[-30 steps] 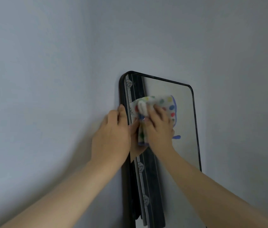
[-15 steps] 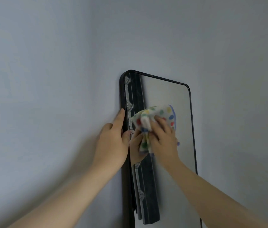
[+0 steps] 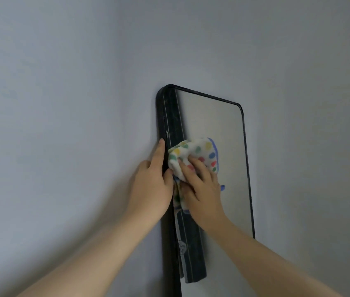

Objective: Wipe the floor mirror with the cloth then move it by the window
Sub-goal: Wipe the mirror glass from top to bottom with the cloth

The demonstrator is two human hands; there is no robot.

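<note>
Arms extended; left hand (image 3: 150,185) grips mirror (image 3: 223,125) edge, right hand (image 3: 204,194) fingers (image 3: 193,166) clutch cloth (image 3: 204,148).

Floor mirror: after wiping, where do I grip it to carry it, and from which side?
Take the floor mirror by the long side rails of its thin black frame, one hand per rail, from the front: it stands tall and narrow against the wall. The left hand grips the left rail so; the right hand, now on the cloth, could take the right rail.

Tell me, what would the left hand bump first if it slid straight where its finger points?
Probably nothing: the left hand would just follow the mirror frame to its top corner, then bare wall.
</note>
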